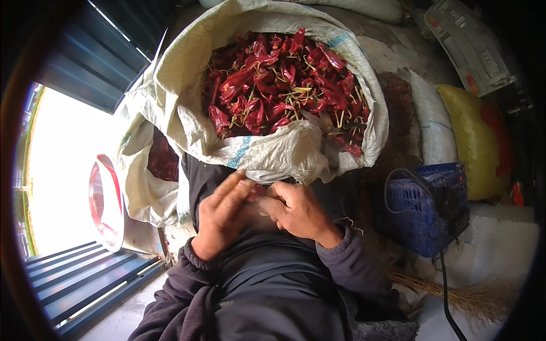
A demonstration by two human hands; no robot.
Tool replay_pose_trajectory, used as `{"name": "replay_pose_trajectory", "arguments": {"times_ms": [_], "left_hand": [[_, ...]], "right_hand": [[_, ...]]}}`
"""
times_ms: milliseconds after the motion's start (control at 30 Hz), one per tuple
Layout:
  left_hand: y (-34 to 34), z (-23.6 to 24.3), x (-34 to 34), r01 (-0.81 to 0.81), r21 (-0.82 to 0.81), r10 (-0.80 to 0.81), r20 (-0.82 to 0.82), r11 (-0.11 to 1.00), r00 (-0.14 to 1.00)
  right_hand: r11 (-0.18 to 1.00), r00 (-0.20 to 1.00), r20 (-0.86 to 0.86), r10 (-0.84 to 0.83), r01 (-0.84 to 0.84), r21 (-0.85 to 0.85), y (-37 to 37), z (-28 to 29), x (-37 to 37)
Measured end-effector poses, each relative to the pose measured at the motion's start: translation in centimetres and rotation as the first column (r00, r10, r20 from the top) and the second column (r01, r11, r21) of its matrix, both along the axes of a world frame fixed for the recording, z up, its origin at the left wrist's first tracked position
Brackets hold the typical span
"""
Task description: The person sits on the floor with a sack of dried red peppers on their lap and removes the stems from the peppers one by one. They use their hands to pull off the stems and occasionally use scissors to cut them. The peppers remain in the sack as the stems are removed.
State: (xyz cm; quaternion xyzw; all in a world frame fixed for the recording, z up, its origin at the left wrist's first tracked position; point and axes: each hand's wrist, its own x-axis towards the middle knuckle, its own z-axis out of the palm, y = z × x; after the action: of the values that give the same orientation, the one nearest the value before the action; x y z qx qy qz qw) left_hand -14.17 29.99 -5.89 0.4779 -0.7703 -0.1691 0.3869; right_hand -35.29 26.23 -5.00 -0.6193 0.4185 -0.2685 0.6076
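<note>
Both your left hand [220, 213] and right hand [298, 209] clamp one dark-red dried pepper [256, 192]; likely brittle, so pinch lightly.

The head view comes from the left unit of two fisheye cameras worn side by side on the person's head. The lens faces downward and forward over the lap [278, 278]. Orientation is upright and unmirrored. The sleeved forearms [179, 292] enter from the lower edge; the left hand [220, 213] and right hand [298, 211] appear near mid-frame, at close range. The open sack [173, 74] occupies the upper middle. Lateral coverage includes blue slats [94, 287] at left and a blue crate [405, 219] at right. Straight edges bend toward the dark, rounded rim.
</note>
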Motion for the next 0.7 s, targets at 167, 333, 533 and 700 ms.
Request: {"name": "replay_pose_trajectory", "arguments": {"times_ms": [167, 333, 533, 700], "left_hand": [[-0.2, 0.2, -0.9, 0.23, 0.248, -0.215, -0.089, 0.941, 0.973], [0.3, 0.4, -1.9, 0.197, 0.47, -0.081, -0.255, 0.86, 0.963], [-1.0, 0.8, -2.0, 0.217, 0.383, -0.19, -0.108, 0.898, 0.976], [-1.4, 1.0, -2.5, 0.101, 0.429, -0.054, -0.12, 0.897, 0.991]], "right_hand": [[0.928, 0.993, 0.105, 0.046, -0.081, 0.363, 0.0, 0.0, -0.8], [0.944, 0.997, 0.05, -0.052, 0.065, -0.322, 0.9, -1.1, -1.1], [0.557, 0.955, -0.207, -0.212, -0.056, -0.829, 0.6, -0.1, -1.6], [0.488, 0.934, -0.277, -0.224, -0.139, -0.862, -0.9, -0.3, -1.3]]}}
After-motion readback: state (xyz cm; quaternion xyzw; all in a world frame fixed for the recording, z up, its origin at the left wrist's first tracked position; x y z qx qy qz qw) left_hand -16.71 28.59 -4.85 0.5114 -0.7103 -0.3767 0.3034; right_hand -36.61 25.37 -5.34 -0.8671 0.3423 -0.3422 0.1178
